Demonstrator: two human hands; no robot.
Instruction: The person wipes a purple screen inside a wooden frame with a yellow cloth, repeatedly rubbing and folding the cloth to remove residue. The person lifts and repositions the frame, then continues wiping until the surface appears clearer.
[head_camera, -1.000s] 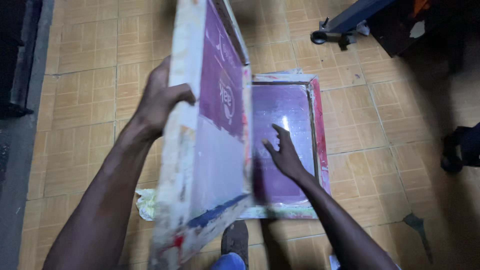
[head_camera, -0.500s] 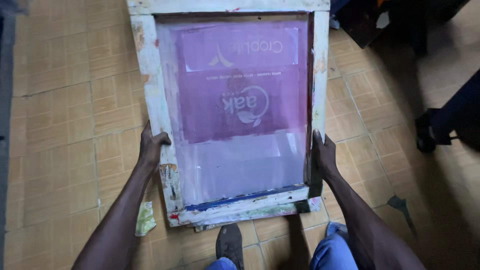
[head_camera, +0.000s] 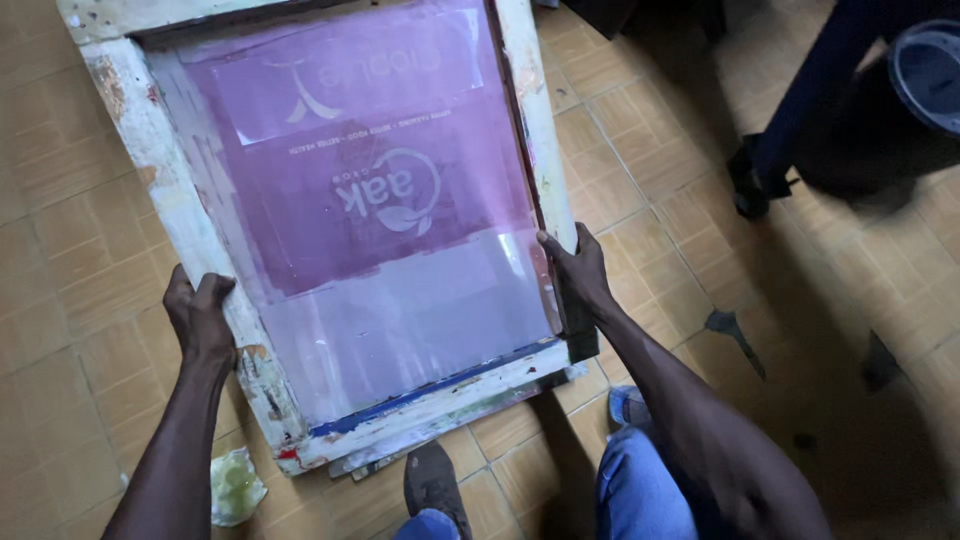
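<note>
Head view: wooden printing frame (head_camera: 165, 215) with purple mesh, paint-stained, held flat above tan tiled floor (head_camera: 60, 260). Left hand (head_camera: 200, 318) clenched around the frame's left rail; right hand (head_camera: 578, 268) grasping the right rail, fingers wrapped over the edge. Crumpled pale rag (head_camera: 235, 485) on tiles beside the left forearm. Dark shoe (head_camera: 433, 485) below the frame's near edge. Dark bucket (head_camera: 900, 100) at upper right.

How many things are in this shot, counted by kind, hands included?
Hands: 2, left hand and right hand, each gripping a side of the frame
Wooden printing frame with purple mesh: 1
Crumpled pale wrapper on the floor: 1
Dark shoe: 1
Total: 5
</note>
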